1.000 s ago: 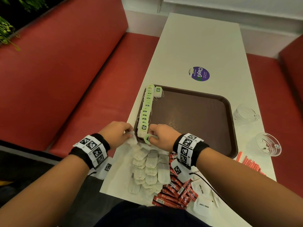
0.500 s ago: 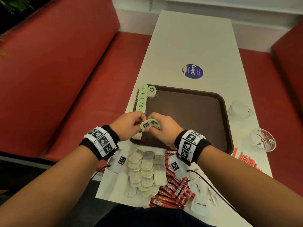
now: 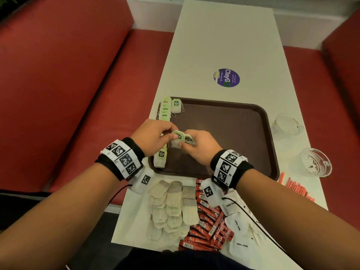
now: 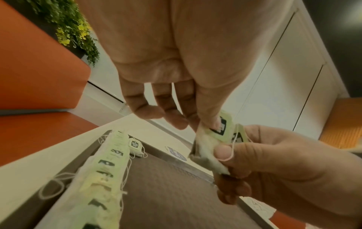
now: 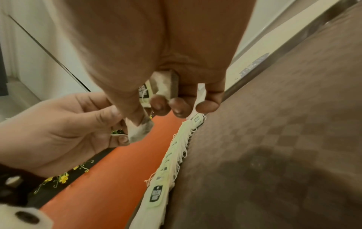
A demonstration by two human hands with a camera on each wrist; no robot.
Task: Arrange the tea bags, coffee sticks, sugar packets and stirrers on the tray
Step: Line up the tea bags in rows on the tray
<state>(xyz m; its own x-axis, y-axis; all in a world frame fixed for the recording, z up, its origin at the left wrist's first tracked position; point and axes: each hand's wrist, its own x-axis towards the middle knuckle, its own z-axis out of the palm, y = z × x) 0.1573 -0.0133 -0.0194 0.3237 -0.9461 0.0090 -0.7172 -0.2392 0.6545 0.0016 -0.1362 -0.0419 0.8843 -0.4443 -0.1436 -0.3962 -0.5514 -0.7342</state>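
Observation:
Over the near left part of the brown tray (image 3: 233,133), my left hand (image 3: 171,136) and right hand (image 3: 187,142) meet on a small bunch of green-tagged tea bags (image 3: 180,138). In the left wrist view my left hand (image 4: 203,122) pinches the top tea bag (image 4: 220,126) at its tag, and the right thumb (image 4: 223,152) presses on the bunch. The right wrist view shows my right fingers (image 5: 176,106) curled round the tea bags (image 5: 164,85). A row of tea bags (image 3: 164,114) lines the tray's left edge, with one tea bag (image 3: 176,106) beside its far end.
Loose tea bags (image 3: 171,203), red coffee sticks (image 3: 210,221) and white sugar packets (image 3: 237,227) lie on the table near me. Red stirrers (image 3: 296,189) lie at the right edge, near two glass cups (image 3: 287,124) (image 3: 315,161). Red benches flank the table.
Both hands lifted from the near end of the tea bag row and came together over the tray, holding tea bags between them.

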